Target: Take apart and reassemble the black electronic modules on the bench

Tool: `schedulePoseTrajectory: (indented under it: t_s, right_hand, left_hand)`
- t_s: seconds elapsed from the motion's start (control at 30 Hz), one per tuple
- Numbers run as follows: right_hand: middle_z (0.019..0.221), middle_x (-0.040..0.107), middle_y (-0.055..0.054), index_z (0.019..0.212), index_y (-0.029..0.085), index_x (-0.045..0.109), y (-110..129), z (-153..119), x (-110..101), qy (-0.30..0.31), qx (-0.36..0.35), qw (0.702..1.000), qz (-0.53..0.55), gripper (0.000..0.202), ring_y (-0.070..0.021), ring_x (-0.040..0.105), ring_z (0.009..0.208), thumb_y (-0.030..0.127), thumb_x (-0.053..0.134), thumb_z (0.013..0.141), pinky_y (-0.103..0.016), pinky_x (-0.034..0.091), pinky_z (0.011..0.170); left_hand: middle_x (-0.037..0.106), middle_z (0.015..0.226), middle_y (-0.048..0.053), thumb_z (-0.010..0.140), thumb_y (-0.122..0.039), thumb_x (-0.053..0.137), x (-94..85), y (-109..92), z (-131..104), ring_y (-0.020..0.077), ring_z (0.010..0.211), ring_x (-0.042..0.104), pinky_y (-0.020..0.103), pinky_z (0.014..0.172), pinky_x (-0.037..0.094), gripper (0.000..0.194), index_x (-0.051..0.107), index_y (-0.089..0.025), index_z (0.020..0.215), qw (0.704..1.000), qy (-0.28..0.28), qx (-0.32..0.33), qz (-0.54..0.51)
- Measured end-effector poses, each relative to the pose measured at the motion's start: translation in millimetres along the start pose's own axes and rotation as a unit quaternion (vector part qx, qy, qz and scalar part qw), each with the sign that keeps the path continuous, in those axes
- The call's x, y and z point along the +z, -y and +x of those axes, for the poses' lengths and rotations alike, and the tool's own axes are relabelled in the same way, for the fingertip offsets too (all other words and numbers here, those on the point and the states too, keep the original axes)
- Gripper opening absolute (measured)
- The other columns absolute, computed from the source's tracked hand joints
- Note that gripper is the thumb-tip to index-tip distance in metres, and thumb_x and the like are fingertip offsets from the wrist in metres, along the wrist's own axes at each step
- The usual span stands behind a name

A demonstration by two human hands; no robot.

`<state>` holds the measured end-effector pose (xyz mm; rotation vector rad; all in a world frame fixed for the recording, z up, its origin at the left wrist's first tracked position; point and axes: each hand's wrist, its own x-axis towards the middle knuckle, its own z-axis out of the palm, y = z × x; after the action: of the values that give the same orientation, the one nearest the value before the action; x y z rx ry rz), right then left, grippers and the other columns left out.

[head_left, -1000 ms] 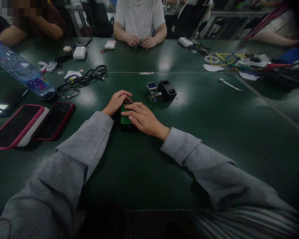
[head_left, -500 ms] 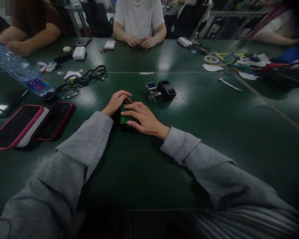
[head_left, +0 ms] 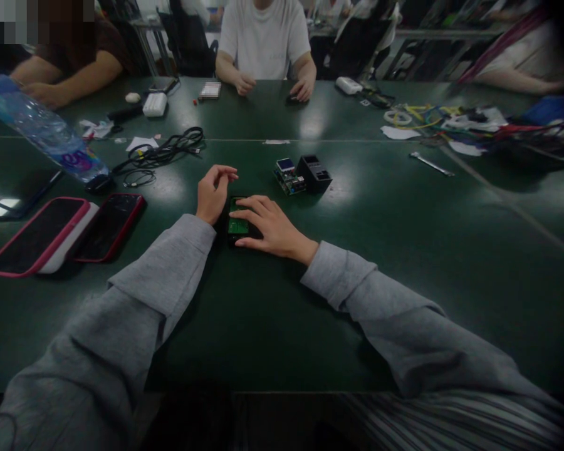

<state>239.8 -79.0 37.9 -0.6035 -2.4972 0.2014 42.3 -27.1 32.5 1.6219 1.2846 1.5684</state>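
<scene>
A green circuit board (head_left: 238, 225) lies in a black case on the dark green table (head_left: 272, 326). My right hand (head_left: 275, 228) rests over it from the right, fingers spread, fingertips on the board and the near edge of the case. Just left of the case, my left hand (head_left: 212, 193) is raised off it, with the fingers bent and the thumb near the index finger. What it holds, if anything, is too small to make out. Beyond my hands, a board with a small screen (head_left: 289, 175) stands beside a black housing (head_left: 314, 174).
Phones in red (head_left: 110, 228) and pink (head_left: 40, 237) cases lie left, near a tilted bottle (head_left: 42, 134). Black cables (head_left: 169, 149) are behind them. Right are a wrench (head_left: 431, 164) and tangled wires (head_left: 489, 122). A person (head_left: 266, 47) sits opposite.
My left hand has lifted away from the case's upper left side. My right thumb has shifted toward the case's near edge. The opposite person's hands have moved apart.
</scene>
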Motion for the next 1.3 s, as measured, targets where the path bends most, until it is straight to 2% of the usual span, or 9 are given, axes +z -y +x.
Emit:
schedulePoseTrajectory:
  t_s: [0.1,0.3,0.4,0.57,0.7,0.9,1.03,1.13,1.3]
  right_hand:
    - [0.145,0.05,-0.013,0.137,0.024,0.054,0.0,-0.2,1.1,-0.004,0.007,1.0,-0.016,0.063,-0.032,0.039,0.137,0.071,0.047,0.095,-0.052,0.04,0.11]
    - [0.143,0.049,-0.017,0.14,0.019,0.048,0.7,-0.4,-0.4,-0.034,0.018,0.999,0.0,0.069,-0.0324,0.042,0.133,0.072,0.046,0.095,-0.052,0.04,0.109]
    - [0.14,0.05,-0.016,0.138,0.02,0.049,0.7,-3.5,-4.2,-0.06,0.027,0.998,0.005,0.061,-0.032,0.044,0.13,0.066,0.042,0.1,-0.053,0.04,0.109]
    - [0.137,0.052,-0.015,0.133,0.022,0.053,-7.0,-18.1,-16.2,-0.141,0.085,0.985,-0.057,0.041,-0.0319,0.044,0.131,0.048,0.037,0.106,-0.054,0.037,0.11]
    - [0.144,0.05,-0.013,0.132,0.022,0.055,-28.1,-33.8,-27.8,-0.178,0.163,0.959,-0.15,0.037,-0.0338,0.039,0.139,0.042,0.037,0.105,-0.057,0.033,0.112]
    - [0.16,0.038,-0.011,0.146,0.022,0.043,-61.0,-46.9,-30.7,-0.137,0.252,0.937,-0.201,0.045,-0.0288,0.028,0.15,0.036,0.036,0.104,-0.055,0.026,0.119]
    - [0.159,0.04,-0.009,0.146,0.021,0.045,-61.8,-47.1,-26.7,-0.09,0.218,0.949,-0.208,0.045,-0.0258,0.029,0.15,0.034,0.038,0.104,-0.053,0.021,0.123]
    - [0.16,0.039,-0.01,0.141,0.02,0.051,-59.8,-46.5,-25.6,-0.048,0.2,0.958,-0.2,0.041,-0.0266,0.031,0.149,0.034,0.04,0.104,-0.053,0.024,0.122]
    - [0.16,0.038,-0.011,0.139,0.02,0.053,-59.6,-46.2,-26.8,-0.035,0.207,0.96,-0.184,0.039,-0.029,0.031,0.149,0.031,0.042,0.103,-0.055,0.027,0.119]
  left_hand:
    - [0.069,0.108,0.005,0.099,-0.024,0.045,-6.8,-13.8,-21.2,0.0185,0.108,0.062,0.034,0.102,0.045,0.019,0.064,-0.023,0.102,0.998,-0.026,0.029,0.052]
    - [0.065,0.124,0.008,0.103,-0.033,0.042,-15.1,-32.9,-53.9,0.0211,0.121,0.057,0.039,0.11,0.041,0.027,0.063,-0.023,0.115,0.991,0.001,0.079,0.111]
    - [0.063,0.13,0.009,0.104,-0.04,0.04,-16.6,-38.6,-59.8,0.0213,0.127,0.054,0.04,0.113,0.038,0.032,0.062,-0.024,0.121,0.983,0.024,0.107,0.147]
    - [0.058,0.143,0.01,0.098,-0.048,0.053,-15.2,-47.2,-66.8,0.0273,0.139,0.046,0.047,0.119,0.029,0.04,0.06,-0.025,0.13,0.95,0.132,0.197,0.204]
    - [0.063,0.138,0.009,0.092,-0.047,0.065,-11.2,-50.1,-70.5,0.03,0.138,0.05,0.05,0.119,0.028,0.038,0.064,-0.028,0.125,0.889,0.252,0.271,0.269]
    - [0.069,0.128,0.01,0.098,-0.039,0.059,-8.3,-46.3,-69.2,0.0278,0.129,0.058,0.047,0.108,0.042,0.029,0.066,-0.02,0.118,0.859,0.248,0.31,0.322]
    - [0.07,0.124,0.01,0.097,-0.036,0.059,-7.8,-44.1,-67.4,0.0279,0.128,0.059,0.047,0.107,0.044,0.025,0.067,-0.019,0.114,0.858,0.236,0.314,0.332]
    - [0.07,0.122,0.011,0.097,-0.034,0.058,-7.9,-42.7,-64.3,0.0288,0.127,0.059,0.048,0.106,0.045,0.023,0.067,-0.018,0.112,0.854,0.239,0.315,0.339]
    - [0.07,0.122,0.012,0.097,-0.034,0.059,-8.7,-37.5,-57.3,0.0296,0.126,0.06,0.049,0.106,0.045,0.022,0.067,-0.018,0.109,0.859,0.231,0.309,0.335]
